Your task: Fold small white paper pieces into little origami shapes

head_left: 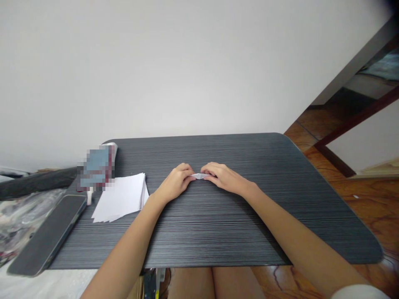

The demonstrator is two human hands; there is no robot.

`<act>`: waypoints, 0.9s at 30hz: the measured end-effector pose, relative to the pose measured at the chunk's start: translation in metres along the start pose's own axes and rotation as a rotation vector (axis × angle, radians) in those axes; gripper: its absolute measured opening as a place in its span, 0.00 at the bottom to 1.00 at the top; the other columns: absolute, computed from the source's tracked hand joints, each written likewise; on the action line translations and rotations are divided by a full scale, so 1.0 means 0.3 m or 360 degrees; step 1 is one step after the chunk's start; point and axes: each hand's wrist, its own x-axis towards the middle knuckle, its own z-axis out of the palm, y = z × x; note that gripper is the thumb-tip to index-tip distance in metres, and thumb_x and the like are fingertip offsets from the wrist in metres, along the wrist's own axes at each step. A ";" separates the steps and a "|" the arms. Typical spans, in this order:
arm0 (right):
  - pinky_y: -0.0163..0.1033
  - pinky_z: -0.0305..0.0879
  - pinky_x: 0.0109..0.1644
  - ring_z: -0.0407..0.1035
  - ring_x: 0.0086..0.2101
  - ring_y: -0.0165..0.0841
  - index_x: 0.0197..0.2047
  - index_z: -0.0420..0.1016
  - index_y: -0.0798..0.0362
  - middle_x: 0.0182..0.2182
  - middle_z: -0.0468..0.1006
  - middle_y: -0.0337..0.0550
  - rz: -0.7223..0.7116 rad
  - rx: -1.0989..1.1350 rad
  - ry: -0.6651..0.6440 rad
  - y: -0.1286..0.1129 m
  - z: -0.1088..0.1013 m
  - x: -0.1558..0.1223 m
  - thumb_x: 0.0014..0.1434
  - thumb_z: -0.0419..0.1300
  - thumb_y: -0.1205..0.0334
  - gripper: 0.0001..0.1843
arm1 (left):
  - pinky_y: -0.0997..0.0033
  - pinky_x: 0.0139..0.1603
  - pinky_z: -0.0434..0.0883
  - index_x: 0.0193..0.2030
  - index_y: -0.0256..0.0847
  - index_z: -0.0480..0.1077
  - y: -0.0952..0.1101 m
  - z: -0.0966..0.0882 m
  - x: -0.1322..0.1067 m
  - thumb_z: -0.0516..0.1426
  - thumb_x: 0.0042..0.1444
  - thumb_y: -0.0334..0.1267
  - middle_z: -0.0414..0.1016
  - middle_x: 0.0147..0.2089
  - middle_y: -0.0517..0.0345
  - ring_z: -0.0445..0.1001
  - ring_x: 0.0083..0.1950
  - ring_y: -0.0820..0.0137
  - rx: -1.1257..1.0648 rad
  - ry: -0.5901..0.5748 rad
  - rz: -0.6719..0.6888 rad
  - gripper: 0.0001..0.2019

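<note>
A small folded piece of white paper (199, 176) lies on the dark ribbed table (249, 216), near its middle. My left hand (176, 181) pinches the paper's left end with curled fingers. My right hand (222, 176) pinches its right end. Both hands rest on the tabletop, knuckles up, and most of the paper is hidden between the fingertips.
A stack of white paper sheets (121, 197) lies at the table's left. A phone (50, 232) lies face up at the left edge, and a blurred box (98, 166) stands behind the stack. The wooden floor (368, 195) shows at the right.
</note>
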 end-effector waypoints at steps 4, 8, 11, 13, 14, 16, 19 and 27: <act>0.32 0.53 0.30 0.57 0.25 0.26 0.35 0.68 0.55 0.24 0.65 0.36 0.0208 0.0183 0.0013 0.011 0.001 0.008 0.55 0.54 0.64 0.05 | 0.71 0.38 0.62 0.35 0.37 0.67 0.003 0.000 0.004 0.50 0.55 0.35 0.68 0.31 0.57 0.65 0.34 0.71 -0.0091 0.0018 -0.0138 0.07; 0.31 0.50 0.27 0.54 0.23 0.24 0.30 0.69 0.56 0.20 0.60 0.33 0.0373 0.0310 0.0036 0.022 0.005 0.014 0.52 0.56 0.61 0.06 | 0.74 0.32 0.61 0.37 0.37 0.66 0.014 -0.005 0.008 0.52 0.53 0.35 0.65 0.27 0.62 0.62 0.29 0.74 -0.0167 0.0038 -0.0315 0.06; 0.31 0.49 0.26 0.53 0.22 0.24 0.28 0.69 0.57 0.19 0.59 0.33 0.0411 0.0317 0.0082 0.017 0.004 0.016 0.50 0.57 0.60 0.07 | 0.74 0.30 0.59 0.31 0.36 0.67 0.018 -0.006 0.011 0.52 0.53 0.36 0.63 0.25 0.62 0.61 0.28 0.74 -0.0162 0.0053 -0.0338 0.06; 0.31 0.49 0.26 0.53 0.22 0.24 0.30 0.70 0.57 0.19 0.60 0.33 0.0372 0.0263 0.0134 0.007 0.001 0.016 0.51 0.57 0.62 0.06 | 0.74 0.30 0.60 0.32 0.36 0.67 0.019 -0.004 0.012 0.52 0.53 0.37 0.64 0.26 0.61 0.61 0.28 0.75 -0.0175 0.0078 -0.0330 0.07; 0.31 0.49 0.27 0.53 0.22 0.24 0.30 0.70 0.57 0.20 0.61 0.34 0.0328 0.0222 0.0159 0.001 -0.001 0.016 0.52 0.56 0.63 0.06 | 0.74 0.31 0.60 0.33 0.36 0.67 0.020 -0.002 0.012 0.52 0.53 0.37 0.64 0.26 0.61 0.62 0.28 0.74 -0.0169 0.0092 -0.0311 0.06; 0.31 0.51 0.29 0.55 0.23 0.25 0.31 0.70 0.57 0.22 0.64 0.36 0.0216 0.0139 0.0182 -0.009 -0.002 0.015 0.53 0.54 0.66 0.05 | 0.73 0.34 0.61 0.34 0.36 0.66 0.020 0.002 0.010 0.51 0.54 0.35 0.66 0.29 0.59 0.63 0.31 0.73 -0.0132 0.0113 -0.0222 0.06; 0.31 0.53 0.31 0.58 0.26 0.25 0.31 0.70 0.57 0.26 0.67 0.39 0.0110 0.0054 0.0150 -0.015 0.002 0.010 0.55 0.52 0.70 0.06 | 0.72 0.39 0.63 0.34 0.37 0.66 0.021 0.005 0.006 0.48 0.56 0.32 0.67 0.33 0.56 0.64 0.37 0.71 -0.0061 0.0090 -0.0027 0.06; 0.34 0.58 0.36 0.64 0.31 0.29 0.34 0.70 0.57 0.33 0.69 0.43 0.0004 -0.0162 -0.0117 -0.023 -0.010 -0.013 0.56 0.50 0.71 0.08 | 0.69 0.42 0.65 0.37 0.36 0.68 0.033 -0.016 -0.013 0.46 0.58 0.32 0.66 0.37 0.53 0.64 0.40 0.70 0.0140 -0.0124 0.0150 0.10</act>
